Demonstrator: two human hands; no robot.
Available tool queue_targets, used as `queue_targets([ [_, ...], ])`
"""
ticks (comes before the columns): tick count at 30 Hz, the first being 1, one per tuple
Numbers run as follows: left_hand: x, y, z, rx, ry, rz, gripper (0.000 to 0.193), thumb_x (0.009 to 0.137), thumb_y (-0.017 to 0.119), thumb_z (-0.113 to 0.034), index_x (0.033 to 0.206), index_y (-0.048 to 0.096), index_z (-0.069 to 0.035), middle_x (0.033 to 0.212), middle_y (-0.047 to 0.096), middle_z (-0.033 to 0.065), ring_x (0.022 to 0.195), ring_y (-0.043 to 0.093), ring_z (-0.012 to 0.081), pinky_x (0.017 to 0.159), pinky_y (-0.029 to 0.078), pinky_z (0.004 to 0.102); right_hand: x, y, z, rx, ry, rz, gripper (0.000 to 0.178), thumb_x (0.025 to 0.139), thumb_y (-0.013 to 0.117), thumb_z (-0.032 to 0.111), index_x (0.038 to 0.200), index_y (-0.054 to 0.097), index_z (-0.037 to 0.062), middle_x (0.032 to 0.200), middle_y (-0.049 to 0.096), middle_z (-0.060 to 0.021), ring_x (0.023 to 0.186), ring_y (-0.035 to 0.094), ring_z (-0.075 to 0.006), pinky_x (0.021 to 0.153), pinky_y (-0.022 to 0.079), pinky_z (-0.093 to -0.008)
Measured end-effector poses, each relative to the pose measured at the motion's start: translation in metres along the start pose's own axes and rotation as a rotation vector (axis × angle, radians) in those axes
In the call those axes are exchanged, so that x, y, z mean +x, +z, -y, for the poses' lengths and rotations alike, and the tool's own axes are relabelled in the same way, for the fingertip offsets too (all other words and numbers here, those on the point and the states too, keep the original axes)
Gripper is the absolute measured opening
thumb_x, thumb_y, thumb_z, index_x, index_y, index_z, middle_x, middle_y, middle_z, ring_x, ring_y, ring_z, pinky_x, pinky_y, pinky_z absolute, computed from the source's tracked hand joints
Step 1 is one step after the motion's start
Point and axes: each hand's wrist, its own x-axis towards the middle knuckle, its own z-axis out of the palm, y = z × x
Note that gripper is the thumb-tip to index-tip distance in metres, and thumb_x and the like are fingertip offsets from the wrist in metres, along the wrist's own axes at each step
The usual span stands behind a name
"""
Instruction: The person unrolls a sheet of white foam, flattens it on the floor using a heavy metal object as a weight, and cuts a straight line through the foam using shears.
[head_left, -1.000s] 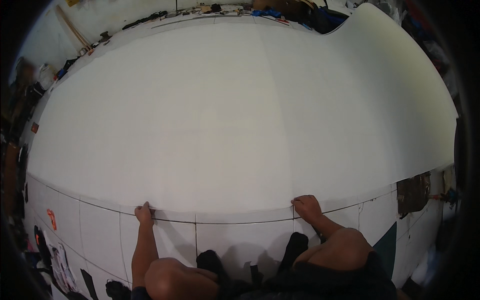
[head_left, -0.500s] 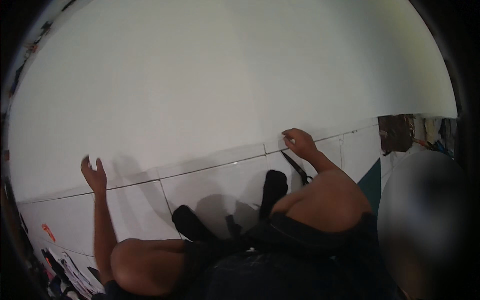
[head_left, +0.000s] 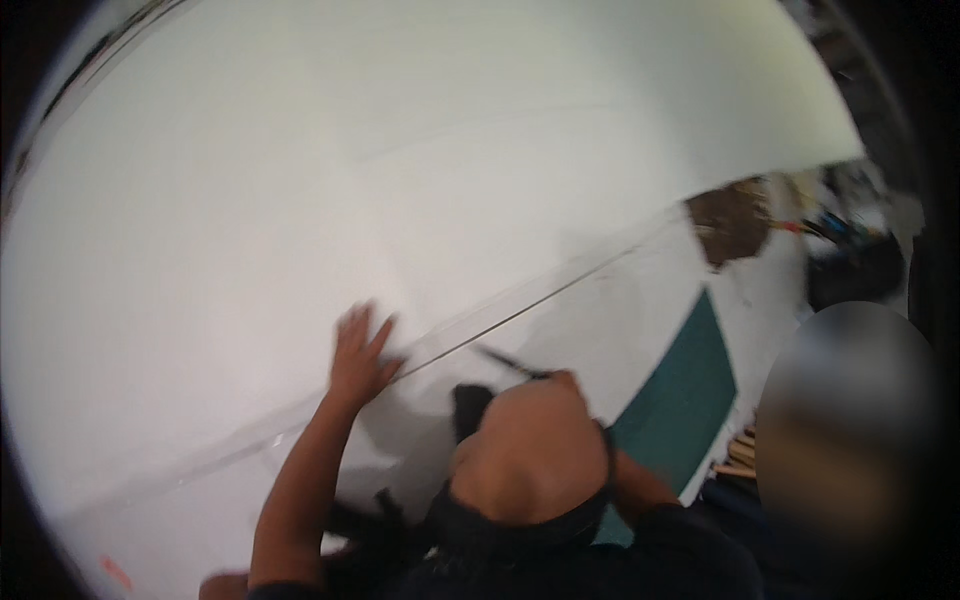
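A wide white sheet [head_left: 250, 220] is spread over the tiled floor in front of me. My left hand [head_left: 362, 358] rests on the sheet near its front edge, fingers spread and nothing held. Dark scissors [head_left: 508, 361] lie low over the floor just on my side of that edge, blades toward the sheet, slightly blurred. At their handle end is my right hand [head_left: 566, 379], its fingers closed around the handles. My bent knee hides most of that hand and the handles.
A green mat [head_left: 680, 390] lies to my right. Beyond it are a torn brown piece [head_left: 732, 222] and a black container [head_left: 855, 272] among clutter. An orange item [head_left: 116, 573] is on the floor at the lower left. Wooden pieces [head_left: 740, 452] lie at the right.
The view has swung to the right. My left hand has come inward and flattened onto the sheet; my right hand has drawn back from the sheet's edge to the scissors.
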Motion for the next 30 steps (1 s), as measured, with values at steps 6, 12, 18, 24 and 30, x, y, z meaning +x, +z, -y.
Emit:
queue_targets([
  [6, -0.01, 0.016, -0.01, 0.097, -0.101, -0.065, 0.049, 0.076, 0.07, -0.022, 0.122, 0.057, -0.013, 0.14, 0.034, 0.023, 0.13, 0.028, 0.0444, 0.107, 0.018, 0.0603, -0.003, -0.021, -0.013, -0.183, -0.07, 0.147, 0.033, 0.076, 0.063, 0.016, 0.105, 0.055, 0.0037, 0.102, 0.056, -0.0182, 0.094, 0.056, -0.0376, 0.08, 0.046, -0.0455],
  [12, -0.008, 0.031, -0.036, 0.162, -0.028, -0.133, 0.033, 0.079, 0.063, -0.009, 0.112, 0.061, -0.011, 0.129, 0.048, 0.0166, 0.125, 0.038, 0.04, 0.106, 0.022, 0.0585, -0.013, -0.018, -0.025, -0.139, -0.012, 0.296, 0.033, 0.079, 0.063, 0.02, 0.108, 0.055, 0.0054, 0.099, 0.059, -0.0176, 0.096, 0.057, -0.0365, 0.079, 0.046, -0.0449],
  [18, -0.014, 0.043, -0.03, 0.079, -0.08, -0.125, 0.028, 0.076, 0.065, -0.011, 0.103, 0.06, -0.004, 0.117, 0.054, 0.0181, 0.115, 0.046, 0.0382, 0.102, 0.031, 0.0562, -0.02, -0.01, -0.002, 0.293, -0.234, 0.629, 0.034, 0.083, 0.062, 0.03, 0.107, 0.055, 0.0062, 0.1, 0.059, -0.0191, 0.095, 0.057, -0.0354, 0.078, 0.045, -0.039],
  [24, 0.019, 0.042, -0.041, 0.007, -0.045, -0.221, 0.026, 0.074, 0.064, -0.008, 0.099, 0.062, -0.008, 0.111, 0.054, 0.0121, 0.114, 0.047, 0.033, 0.101, 0.032, 0.0578, -0.045, -0.062, 0.072, 0.413, 0.041, 0.758, 0.033, 0.085, 0.06, 0.03, 0.106, 0.055, 0.0055, 0.096, 0.058, -0.0174, 0.09, 0.055, -0.0322, 0.077, 0.045, -0.0378],
  [30, 0.015, 0.037, -0.048, -0.03, -0.137, -0.219, 0.026, 0.073, 0.065, -0.008, 0.098, 0.062, -0.007, 0.11, 0.053, 0.0125, 0.114, 0.046, 0.0339, 0.101, 0.032, 0.0583, -0.026, -0.057, 0.094, 0.442, 0.081, 0.821, 0.032, 0.087, 0.058, 0.03, 0.106, 0.054, 0.0047, 0.092, 0.057, -0.0157, 0.085, 0.053, -0.0291, 0.075, 0.044, -0.0366],
])
